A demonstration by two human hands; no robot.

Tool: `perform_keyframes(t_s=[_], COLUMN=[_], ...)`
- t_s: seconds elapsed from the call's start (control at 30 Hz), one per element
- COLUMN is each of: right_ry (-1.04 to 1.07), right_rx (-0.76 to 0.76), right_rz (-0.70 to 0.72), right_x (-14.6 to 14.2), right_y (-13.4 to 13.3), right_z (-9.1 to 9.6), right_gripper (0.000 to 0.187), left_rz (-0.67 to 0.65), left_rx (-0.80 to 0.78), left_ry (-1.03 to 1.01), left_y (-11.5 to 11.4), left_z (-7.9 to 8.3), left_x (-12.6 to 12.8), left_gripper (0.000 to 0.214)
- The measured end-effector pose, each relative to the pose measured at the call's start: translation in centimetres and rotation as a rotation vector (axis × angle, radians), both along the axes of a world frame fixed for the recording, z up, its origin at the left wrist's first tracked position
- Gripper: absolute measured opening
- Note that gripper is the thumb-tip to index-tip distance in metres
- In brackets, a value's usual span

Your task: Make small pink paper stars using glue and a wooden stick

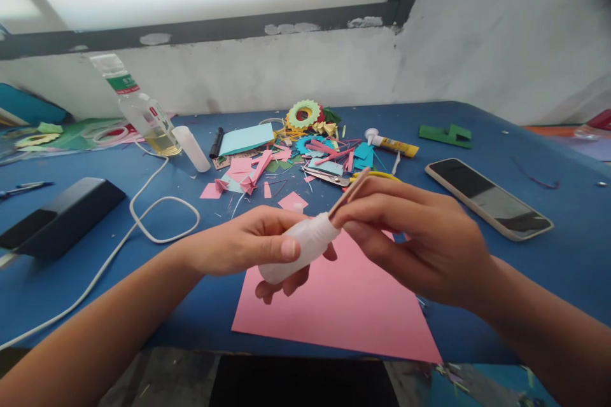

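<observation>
My left hand (248, 245) is wrapped round a small white squeeze bottle (298, 248), held tilted above a pink paper sheet (344, 305) at the table's near edge. My right hand (420, 241) pinches a thin wooden stick (351, 191) whose lower end meets the bottle's mouth. Both hands hover over the blue table (191, 305).
A phone (487, 197) lies at the right. At the left lie a black box (62, 216) and a white cable (147, 216). Behind are a clear bottle (138, 108), a white tube (191, 147), a glue tube (394, 144), a green piece (446, 135) and a pile of paper scraps (296, 152).
</observation>
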State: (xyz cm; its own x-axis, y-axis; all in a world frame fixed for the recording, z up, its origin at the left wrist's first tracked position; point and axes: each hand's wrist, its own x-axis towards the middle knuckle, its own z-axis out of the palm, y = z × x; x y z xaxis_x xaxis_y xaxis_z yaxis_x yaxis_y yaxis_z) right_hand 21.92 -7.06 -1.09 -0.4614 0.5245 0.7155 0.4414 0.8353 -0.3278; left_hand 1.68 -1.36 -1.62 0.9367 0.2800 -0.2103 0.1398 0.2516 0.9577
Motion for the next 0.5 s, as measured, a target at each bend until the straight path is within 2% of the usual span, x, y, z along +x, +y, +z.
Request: perform_keyframes(t_s=[0.13, 0.27, 0.5], right_ry=[-0.012, -0.058, -0.105], right_rx=[0.070, 0.141, 0.094], right_rz=[-0.084, -0.116, -0.106], right_x=[0.03, 0.17, 0.31], right_y=[-0.16, -0.22, -0.24], right_z=[0.11, 0.22, 0.65], right_gripper=[0.008, 0.013, 0.018], left_rz=[0.058, 0.090, 0.059], left_rx=[0.013, 0.055, 0.000], left_ry=[0.017, 0.038, 0.052], left_y=[-0.21, -0.31, -0.51], left_z=[0.05, 0.15, 0.30], left_x=[0.15, 0.24, 0.36], left_gripper=[0.043, 0.041, 0.041])
